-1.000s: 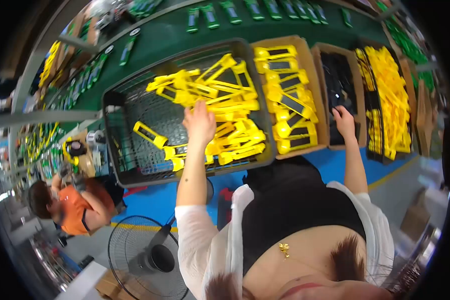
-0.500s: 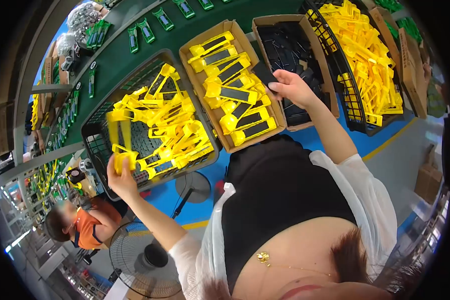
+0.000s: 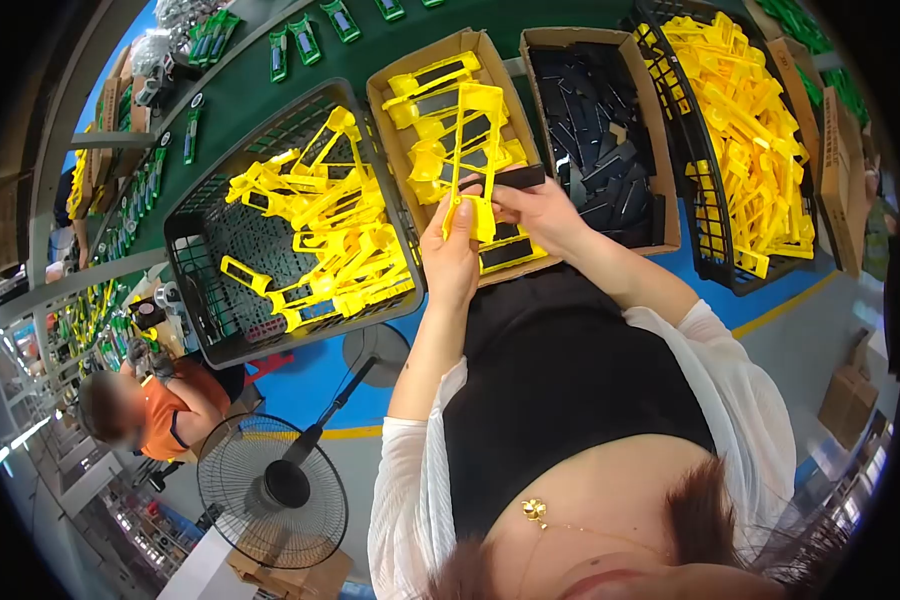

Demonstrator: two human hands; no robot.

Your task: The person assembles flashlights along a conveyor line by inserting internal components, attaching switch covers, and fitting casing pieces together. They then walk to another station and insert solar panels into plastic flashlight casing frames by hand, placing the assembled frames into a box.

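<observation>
My left hand (image 3: 453, 255) is closed on the lower end of a yellow plastic frame (image 3: 490, 130), which stands upright over a cardboard box (image 3: 378, 95) of yellow frames with dark inserts. Right beside it, my right hand (image 3: 548, 212) pinches a flat black piece (image 3: 520, 178) whose near end meets the yellow frame. Left of my hands is a black crate (image 3: 190, 215) with loose yellow frames (image 3: 355, 255). Another cardboard box (image 3: 670, 180), right of my right hand, holds many black pieces (image 3: 595, 130).
At the right a black crate (image 3: 712, 215) is heaped with yellow parts (image 3: 755, 130). Green devices (image 3: 340, 20) lie on the green bench behind. A standing fan (image 3: 288, 482) is at lower left, near a co-worker in orange (image 3: 165, 415).
My left hand has lifted the yellow frame out of the left crate and brought it rightward. My right hand has moved left with the black piece, so both hands now meet.
</observation>
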